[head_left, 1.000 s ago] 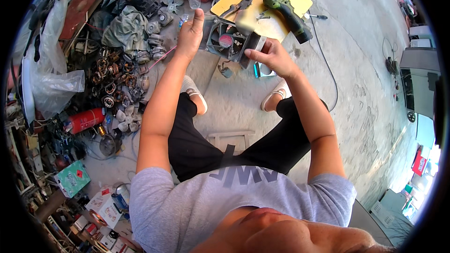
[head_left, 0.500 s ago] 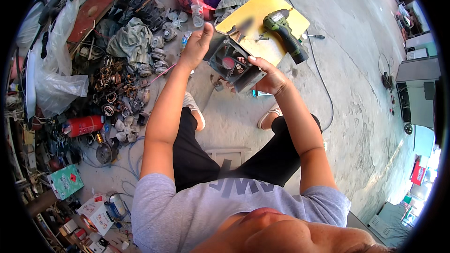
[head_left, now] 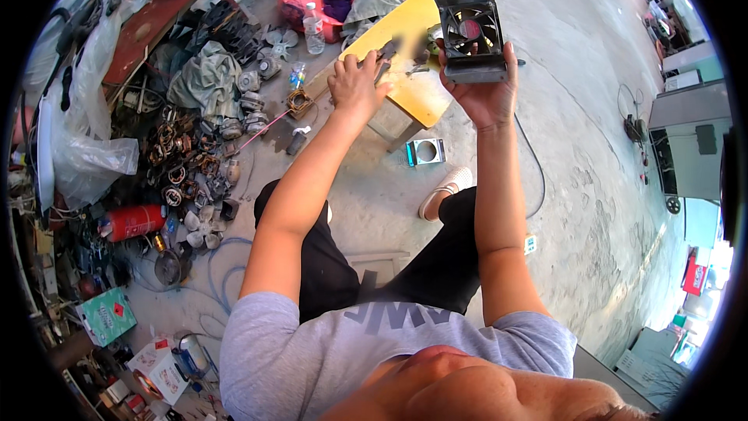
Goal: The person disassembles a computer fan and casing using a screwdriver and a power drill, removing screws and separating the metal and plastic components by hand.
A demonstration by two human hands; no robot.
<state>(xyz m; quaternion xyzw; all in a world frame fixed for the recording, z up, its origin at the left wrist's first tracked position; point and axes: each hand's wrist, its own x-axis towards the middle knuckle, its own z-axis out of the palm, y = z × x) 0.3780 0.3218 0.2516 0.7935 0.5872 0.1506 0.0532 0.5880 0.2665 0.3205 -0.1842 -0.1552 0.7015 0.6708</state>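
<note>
A black square cooling fan (head_left: 487, 68) is raised above the right side of the yellow-topped stool (head_left: 421, 101), its blades and round reddish hub showing. My right hand (head_left: 485, 101) grips it from below, thumb and fingers along its sides. Over the stool's left edge is my left hand (head_left: 357, 90), fingers spread and thumb apart. Its fingertips are close to dark tool-like pieces (head_left: 383, 68) on the stool; whether they touch cannot be made out. Small metal bits (head_left: 418, 70) lie on the yellow top. Behind the fan, the green power drill is mostly hidden.
A small scale-like device (head_left: 425, 153) rests on the floor before the stool. A copper-wound motor part (head_left: 299, 101) is left of it. Heaped motor parts (head_left: 183, 144), a clear bottle (head_left: 313, 30) and a red bag (head_left: 292, 0) crowd the left. A cable (head_left: 536, 164) runs along the right.
The fan has moved up and to the right in my right hand, turning its face upward. My left hand has come away from beside it and reached over the stool's left edge.
</note>
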